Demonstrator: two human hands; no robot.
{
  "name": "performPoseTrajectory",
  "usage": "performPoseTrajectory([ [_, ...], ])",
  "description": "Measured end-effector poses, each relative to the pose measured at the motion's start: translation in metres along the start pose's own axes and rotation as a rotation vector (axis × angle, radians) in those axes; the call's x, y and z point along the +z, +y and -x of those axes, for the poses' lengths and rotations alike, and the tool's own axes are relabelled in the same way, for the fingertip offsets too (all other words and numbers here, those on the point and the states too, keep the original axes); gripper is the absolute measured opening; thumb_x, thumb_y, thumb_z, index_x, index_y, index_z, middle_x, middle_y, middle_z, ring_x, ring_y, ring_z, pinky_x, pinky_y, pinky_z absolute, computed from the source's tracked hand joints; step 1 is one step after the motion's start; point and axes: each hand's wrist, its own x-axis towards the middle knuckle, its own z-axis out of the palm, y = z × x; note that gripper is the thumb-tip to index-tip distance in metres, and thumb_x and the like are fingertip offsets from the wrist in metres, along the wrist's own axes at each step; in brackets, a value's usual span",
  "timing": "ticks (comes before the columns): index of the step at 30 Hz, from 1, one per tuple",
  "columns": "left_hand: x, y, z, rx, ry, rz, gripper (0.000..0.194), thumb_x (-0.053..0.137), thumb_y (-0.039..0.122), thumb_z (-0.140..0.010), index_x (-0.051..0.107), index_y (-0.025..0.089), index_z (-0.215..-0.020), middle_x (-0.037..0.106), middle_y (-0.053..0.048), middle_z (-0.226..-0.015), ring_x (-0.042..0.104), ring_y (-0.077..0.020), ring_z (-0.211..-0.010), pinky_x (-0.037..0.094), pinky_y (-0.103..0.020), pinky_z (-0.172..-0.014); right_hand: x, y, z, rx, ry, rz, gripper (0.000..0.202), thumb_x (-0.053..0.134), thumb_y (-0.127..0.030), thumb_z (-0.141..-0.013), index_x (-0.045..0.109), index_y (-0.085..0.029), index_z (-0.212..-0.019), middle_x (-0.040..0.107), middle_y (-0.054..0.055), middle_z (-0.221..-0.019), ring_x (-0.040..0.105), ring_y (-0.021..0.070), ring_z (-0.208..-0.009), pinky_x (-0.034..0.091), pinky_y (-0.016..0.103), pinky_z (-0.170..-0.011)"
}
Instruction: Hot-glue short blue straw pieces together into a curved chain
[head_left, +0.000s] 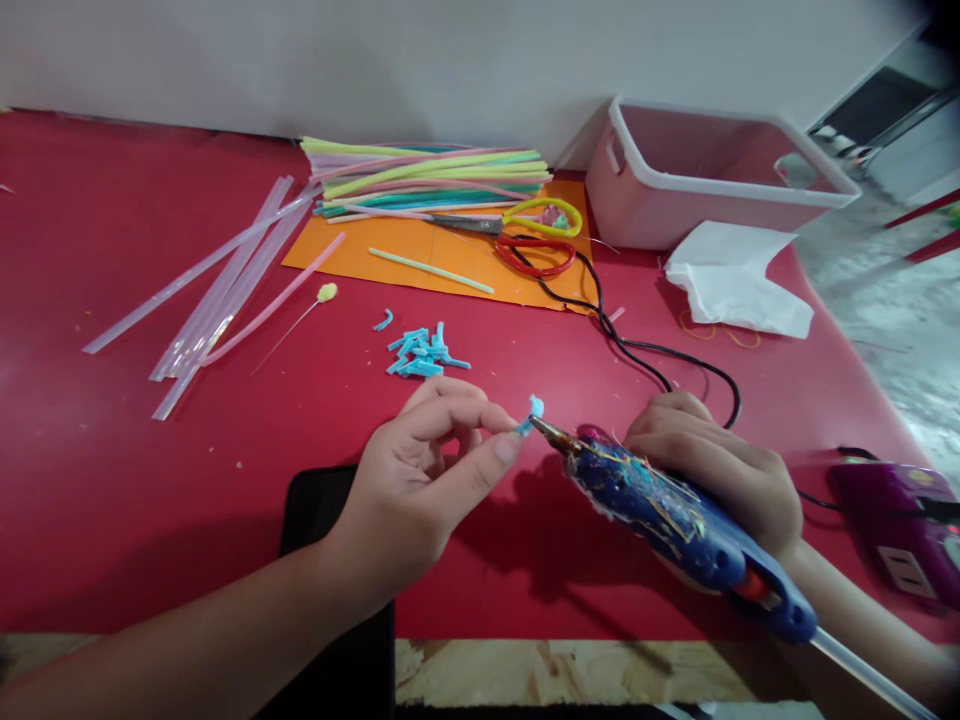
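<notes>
Between thumb and forefinger, my left hand [427,480] pinches a short blue pipe cleaner piece [535,408] near the middle of the view. My right hand [712,460] is wrapped round a blue hot glue gun [660,510], its body streaked with dried glue strands. The gun's metal nozzle meets or nearly meets the blue piece. A clear glue stick [870,675] sticks out of the gun's back end. Just beyond my left hand lies a small pile of cut blue pipe cleaner pieces [424,352], with a single curved piece [383,320] beside it.
Pipe cleaners [435,175] and scissors [487,225] lie on orange card [337,250]. Clear glue sticks [225,290] and a yellow-tipped wire [327,292] are left. A pink bin [645,200], white cloth [739,280], black cord [630,345] and purple power box [892,530] are right. A black phone-like slab [319,510] lies below.
</notes>
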Motion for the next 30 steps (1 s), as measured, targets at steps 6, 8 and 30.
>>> performPoseTrajectory([
  [6,0.0008,0.0009,0.0008,0.013,-0.022,0.007,0.009,0.074,0.02,-0.092,0.077,0.026,-0.086,0.052,0.001,-0.093,0.046,-0.0057,-0.066,0.039,-0.017,-0.051,-0.0022,0.0006,-0.0026,-0.034,0.013,0.009,0.015,0.06,-0.012,-0.087,0.058,-0.019,-0.099,0.059,0.0,-0.074,0.057,0.0164,-0.065,0.044,0.039,-0.071],
  [8,0.0011,0.0009,0.0012,0.023,-0.023,0.014,0.008,0.075,0.02,-0.091,0.077,0.026,-0.087,0.052,0.001,-0.094,0.047,-0.0054,-0.067,0.041,-0.017,-0.052,-0.004,0.0003,-0.0048,-0.034,0.011,0.018,0.019,0.06,-0.01,-0.084,0.057,-0.02,-0.1,0.059,0.0,-0.075,0.057,0.0159,-0.065,0.045,0.038,-0.071],
  [30,0.001,-0.0055,0.0042,0.339,0.042,-0.357,0.012,0.069,0.011,-0.09,0.071,0.022,-0.094,0.055,0.0,-0.093,0.059,-0.0086,-0.074,0.051,-0.019,-0.059,-0.0068,0.0013,-0.0059,-0.049,-0.009,-0.025,0.012,0.051,-0.029,-0.103,0.061,-0.022,-0.1,0.058,0.001,-0.071,0.058,0.0177,-0.061,0.046,0.042,-0.068],
])
